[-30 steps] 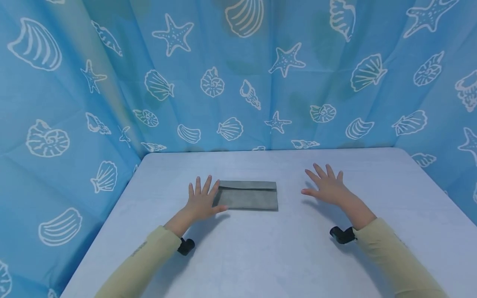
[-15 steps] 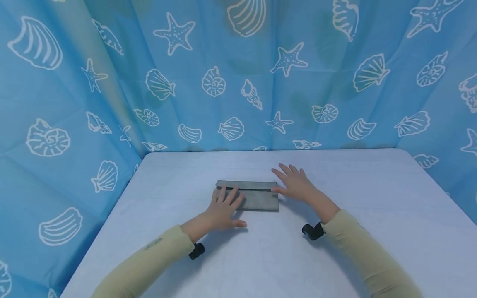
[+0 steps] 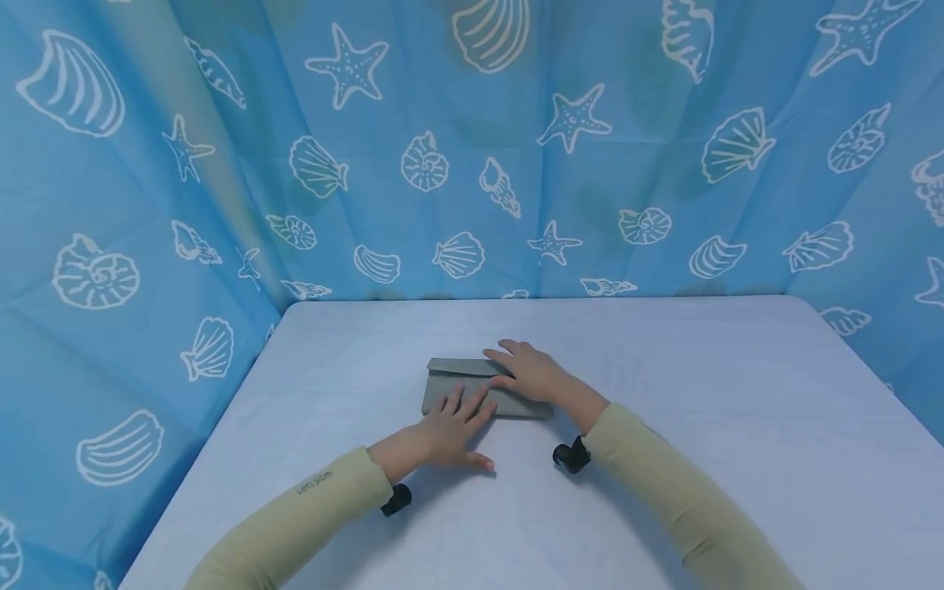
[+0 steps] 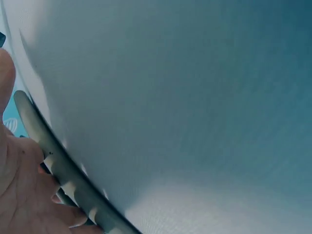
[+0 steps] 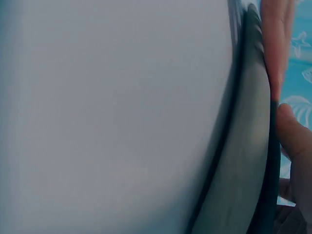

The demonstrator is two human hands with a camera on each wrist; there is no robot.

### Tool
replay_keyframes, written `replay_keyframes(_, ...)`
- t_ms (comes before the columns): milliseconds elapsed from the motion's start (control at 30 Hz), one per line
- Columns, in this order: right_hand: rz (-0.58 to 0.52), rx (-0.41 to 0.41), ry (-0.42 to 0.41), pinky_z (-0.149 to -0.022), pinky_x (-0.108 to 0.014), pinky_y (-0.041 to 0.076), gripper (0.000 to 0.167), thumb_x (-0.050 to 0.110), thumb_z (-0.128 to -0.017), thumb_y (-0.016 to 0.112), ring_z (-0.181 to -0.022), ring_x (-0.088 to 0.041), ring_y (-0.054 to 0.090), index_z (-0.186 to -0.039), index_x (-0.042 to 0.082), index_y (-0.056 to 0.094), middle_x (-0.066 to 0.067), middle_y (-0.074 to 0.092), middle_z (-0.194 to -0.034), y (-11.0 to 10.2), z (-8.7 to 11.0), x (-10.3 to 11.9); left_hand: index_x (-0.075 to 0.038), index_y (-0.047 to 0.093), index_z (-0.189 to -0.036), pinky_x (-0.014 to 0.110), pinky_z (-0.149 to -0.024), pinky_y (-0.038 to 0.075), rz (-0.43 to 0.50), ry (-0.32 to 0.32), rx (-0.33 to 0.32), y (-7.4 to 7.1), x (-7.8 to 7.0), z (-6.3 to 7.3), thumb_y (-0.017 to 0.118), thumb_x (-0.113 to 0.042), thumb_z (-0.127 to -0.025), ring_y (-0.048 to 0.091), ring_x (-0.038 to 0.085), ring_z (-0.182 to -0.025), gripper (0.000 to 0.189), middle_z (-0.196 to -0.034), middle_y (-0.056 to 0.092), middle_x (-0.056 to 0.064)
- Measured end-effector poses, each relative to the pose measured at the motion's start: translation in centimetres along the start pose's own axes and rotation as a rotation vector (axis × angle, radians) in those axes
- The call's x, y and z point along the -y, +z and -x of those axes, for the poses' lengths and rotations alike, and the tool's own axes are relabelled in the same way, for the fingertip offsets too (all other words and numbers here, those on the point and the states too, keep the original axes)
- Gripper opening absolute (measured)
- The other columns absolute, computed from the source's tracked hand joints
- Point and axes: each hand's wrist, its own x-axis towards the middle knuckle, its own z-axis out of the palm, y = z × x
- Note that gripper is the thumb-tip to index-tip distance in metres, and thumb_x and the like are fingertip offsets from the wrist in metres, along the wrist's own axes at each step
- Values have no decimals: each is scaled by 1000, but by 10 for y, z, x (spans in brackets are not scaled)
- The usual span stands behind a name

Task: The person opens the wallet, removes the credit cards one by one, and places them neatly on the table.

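Observation:
A flat, grey-green rectangular pouch or folded cloth (image 3: 447,387) lies on the table, with a narrow flap along its far side. My left hand (image 3: 447,437) is spread over its near edge, fingertips on its front and thumb out to the right above the table. Across the right part of the piece lies my right hand (image 3: 538,375), its fingers reaching past the flap and its thumb near the flap's edge. In the left wrist view, the left fingers (image 4: 58,209) lie along the grey-green piece (image 4: 73,168). The right thumb (image 5: 292,134) shows beside it in the right wrist view.
A white-covered table (image 3: 664,524) carries the piece. Behind and to the sides hangs a blue curtain (image 3: 487,123) with white shells and starfish. Black wrist cameras, such as the right one (image 3: 571,456), hang beneath both sleeves.
My right hand has moved left from beside the grey-green piece to over its right part. My left hand has shifted right and nearer, from its left end to its near edge.

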Motion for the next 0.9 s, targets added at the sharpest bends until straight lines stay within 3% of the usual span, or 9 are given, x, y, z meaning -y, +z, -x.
replay_keyframes(233,13,36,58,-85,-43,45,46,46,-91,48,-105,-26,49,-127,16,53,-12,53,-115,5,-19,14,-19,10,-149,47,-112,12,34,8,54,-5,0,2,47,-67,-80,-4,35,-139,92,-155,-3,6)
replay_keyframes(467,107,42,-48,-77,-40,48,24,31,-97,44,-92,-24,56,-105,14,60,-7,58,-98,5,-33,14,-22,6,-149,47,-112,12,86,11,92,-7,7,1,46,-68,-79,-6,34,-140,93,-155,-7,2)
replay_keyframes(567,69,34,-69,-70,-36,47,21,28,-97,44,-81,-21,57,-94,14,60,-4,58,-89,1,-37,10,-22,6,-149,47,-112,13,97,18,90,-9,8,2,47,-68,-79,-6,34,-140,93,-155,-7,2)
replay_keyframes(700,-112,30,3,-63,-32,41,25,23,-98,41,-66,-18,49,-84,10,56,-4,52,-73,-8,-41,5,-24,7,-148,47,-111,15,117,11,97,-11,9,3,51,-67,-78,-5,32,-140,93,-155,-7,0)
replay_keyframes(800,-199,33,70,-70,-33,43,25,23,-99,39,-74,-21,54,-96,6,58,-7,58,-80,-15,-43,-1,-25,8,-148,47,-111,16,120,14,106,-11,9,3,52,-67,-77,-4,31,-140,93,-155,-6,-1)
replay_keyframes(900,-221,-25,131,-78,-37,46,22,20,-96,48,-89,-25,58,-109,4,56,-12,62,-98,-17,-42,-10,-26,6,-148,47,-111,16,109,21,117,-10,9,3,50,-68,-78,-4,31,-140,93,-155,-7,-2)
